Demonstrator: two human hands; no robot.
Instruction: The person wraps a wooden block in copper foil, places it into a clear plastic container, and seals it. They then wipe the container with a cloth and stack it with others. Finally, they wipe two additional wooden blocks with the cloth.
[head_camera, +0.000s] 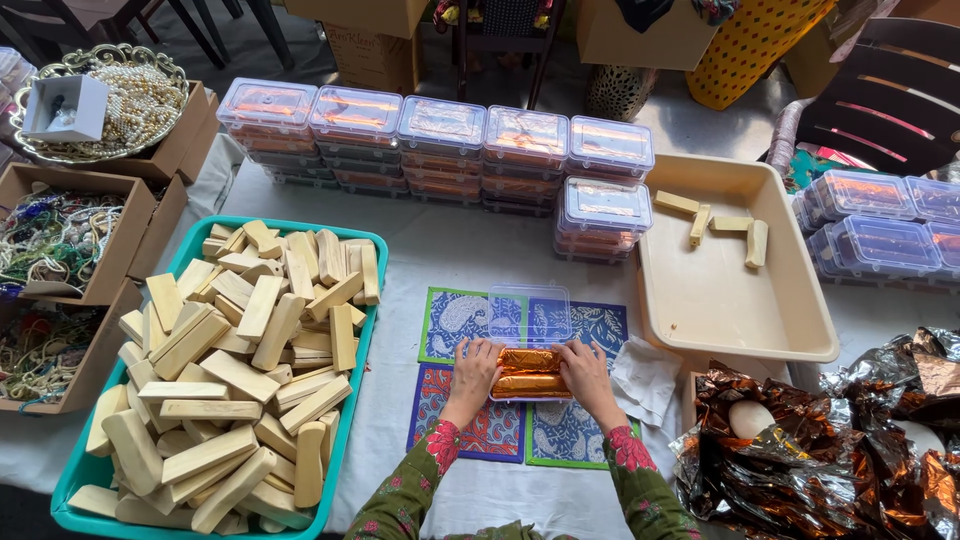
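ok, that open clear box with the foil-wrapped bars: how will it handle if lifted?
The clear plastic box looks thin-walled, so it probably flexes. Its hinged lid lies open and may flop. The two foil-wrapped bars fill it snugly, so they likely won't slide; the foil looks slippery.

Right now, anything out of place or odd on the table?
Nothing damaged or spilled. Only loose ends: four wood bars lie scattered in the beige tray, and crumpled foil is heaped at the right.

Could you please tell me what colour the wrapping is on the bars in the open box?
Shiny copper-orange foil on the wrapped bars, seen in the head view.
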